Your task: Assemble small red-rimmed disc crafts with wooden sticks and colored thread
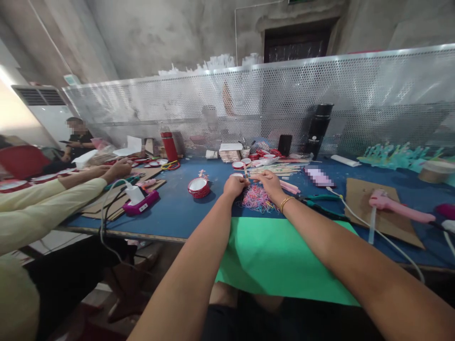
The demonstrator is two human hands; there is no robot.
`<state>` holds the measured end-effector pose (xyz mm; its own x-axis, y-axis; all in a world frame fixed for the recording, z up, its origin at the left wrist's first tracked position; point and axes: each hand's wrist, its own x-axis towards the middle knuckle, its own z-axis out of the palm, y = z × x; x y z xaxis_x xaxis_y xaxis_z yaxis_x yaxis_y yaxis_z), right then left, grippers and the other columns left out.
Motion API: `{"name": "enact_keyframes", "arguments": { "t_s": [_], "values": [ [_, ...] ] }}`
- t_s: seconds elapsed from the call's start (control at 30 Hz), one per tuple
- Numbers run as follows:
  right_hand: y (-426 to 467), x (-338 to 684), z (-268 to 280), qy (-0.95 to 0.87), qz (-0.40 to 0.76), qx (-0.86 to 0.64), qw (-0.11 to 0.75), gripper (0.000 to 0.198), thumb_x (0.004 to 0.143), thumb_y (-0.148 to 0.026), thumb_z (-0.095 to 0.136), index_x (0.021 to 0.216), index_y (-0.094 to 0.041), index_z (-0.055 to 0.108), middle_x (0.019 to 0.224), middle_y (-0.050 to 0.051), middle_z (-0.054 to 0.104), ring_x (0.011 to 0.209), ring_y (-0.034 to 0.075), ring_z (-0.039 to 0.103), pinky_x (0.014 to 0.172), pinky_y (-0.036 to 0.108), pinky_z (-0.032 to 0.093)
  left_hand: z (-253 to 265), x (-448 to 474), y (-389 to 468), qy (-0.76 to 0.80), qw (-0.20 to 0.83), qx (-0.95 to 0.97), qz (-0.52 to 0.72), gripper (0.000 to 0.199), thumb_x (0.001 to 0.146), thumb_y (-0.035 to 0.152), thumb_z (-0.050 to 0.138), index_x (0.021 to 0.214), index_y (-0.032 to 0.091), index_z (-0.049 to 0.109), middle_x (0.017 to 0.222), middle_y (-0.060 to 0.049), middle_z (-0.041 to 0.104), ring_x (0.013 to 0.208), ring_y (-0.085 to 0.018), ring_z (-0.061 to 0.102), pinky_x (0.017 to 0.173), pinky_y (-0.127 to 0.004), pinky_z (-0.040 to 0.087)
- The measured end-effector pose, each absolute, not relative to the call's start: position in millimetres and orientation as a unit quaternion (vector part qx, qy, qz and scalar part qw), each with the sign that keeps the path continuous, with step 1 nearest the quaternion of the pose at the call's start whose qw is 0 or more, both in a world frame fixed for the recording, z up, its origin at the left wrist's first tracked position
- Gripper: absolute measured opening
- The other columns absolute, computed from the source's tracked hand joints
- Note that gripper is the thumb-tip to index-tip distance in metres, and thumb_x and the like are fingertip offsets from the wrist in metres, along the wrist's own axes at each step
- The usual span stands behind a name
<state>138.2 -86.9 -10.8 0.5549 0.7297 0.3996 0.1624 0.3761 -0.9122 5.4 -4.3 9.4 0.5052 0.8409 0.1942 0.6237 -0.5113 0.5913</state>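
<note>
My left hand is closed in a pinch on a thin pale pink strip, which stands upright from the fingertips. Just to its right, my right hand, with a gold bracelet at the wrist, has its fingers pressed together. What they hold, if anything, is too small to make out. Beneath and between both hands lies a tangled heap of short multicoloured strands. A green sheet hangs over the table's front edge under my forearms. Several flat pale strips lie just beyond my hands.
Stacked red-rimmed round pieces stand left on the blue table, near a purple power strip. Right are green-handled pliers and a pink glue gun on cardboard. Bottles stand behind. A co-worker's arms reach in from the left.
</note>
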Motion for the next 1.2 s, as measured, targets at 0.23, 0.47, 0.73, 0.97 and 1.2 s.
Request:
{"name": "enact_keyframes", "arguments": {
  "t_s": [0.23, 0.47, 0.73, 0.97, 1.2],
  "values": [
    [-84.4, 139.8, -13.3, -0.438, 0.203, -0.52, 0.705, 0.014, 0.067, -0.036, 0.065, 0.062, -0.022, 0.061, 0.063, -0.001, 0.069, 0.068, 0.018, 0.065, 0.07, 0.029, 0.05, 9.5, 5.3, -5.7, 0.438, 0.232, 0.836, 0.235, 0.025, 0.079, 0.038, 0.069, 0.092, 0.02, 0.079, 0.078, -0.003, 0.072, 0.068, -0.014, 0.057, 0.059, -0.023, 0.035],
    [-83.0, 140.5, -13.4, -0.443, 0.208, -0.517, 0.702, 0.013, 0.067, -0.035, 0.065, 0.062, -0.022, 0.062, 0.065, -0.001, 0.07, 0.07, 0.019, 0.067, 0.07, 0.029, 0.049, 7.9, 6.2, -2.9, 0.436, 0.233, 0.837, 0.236, 0.025, 0.079, 0.038, 0.069, 0.092, 0.02, 0.079, 0.076, -0.002, 0.071, 0.067, -0.013, 0.057, 0.059, -0.023, 0.034],
    [-85.3, 139.5, -11.9, -0.444, 0.206, -0.519, 0.701, 0.014, 0.067, -0.035, 0.065, 0.063, -0.022, 0.063, 0.065, -0.001, 0.07, 0.071, 0.018, 0.066, 0.07, 0.028, 0.048, 7.5, 5.8, -3.5, 0.431, 0.237, 0.837, 0.241, 0.023, 0.079, 0.038, 0.069, 0.088, 0.02, 0.079, 0.074, -0.002, 0.07, 0.066, -0.013, 0.056, 0.059, -0.022, 0.034],
    [-86.3, 137.6, -10.7, -0.446, 0.201, -0.521, 0.699, 0.013, 0.067, -0.034, 0.063, 0.062, -0.022, 0.062, 0.065, -0.001, 0.07, 0.07, 0.018, 0.065, 0.07, 0.028, 0.048, 7.8, 5.4, -3.3, 0.436, 0.227, 0.838, 0.239, 0.024, 0.079, 0.04, 0.069, 0.087, 0.019, 0.079, 0.072, -0.002, 0.069, 0.065, -0.014, 0.056, 0.059, -0.023, 0.035],
    [-92.3, 135.0, -6.4, -0.44, 0.187, -0.525, 0.704, 0.012, 0.067, -0.031, 0.062, 0.059, -0.022, 0.059, 0.061, -0.001, 0.068, 0.068, 0.017, 0.064, 0.066, 0.027, 0.045, 7.6, 5.5, -2.3, 0.433, 0.219, 0.841, 0.24, 0.022, 0.078, 0.038, 0.069, 0.085, 0.021, 0.079, 0.072, -0.002, 0.068, 0.065, -0.014, 0.056, 0.059, -0.024, 0.035]
  ]
}}
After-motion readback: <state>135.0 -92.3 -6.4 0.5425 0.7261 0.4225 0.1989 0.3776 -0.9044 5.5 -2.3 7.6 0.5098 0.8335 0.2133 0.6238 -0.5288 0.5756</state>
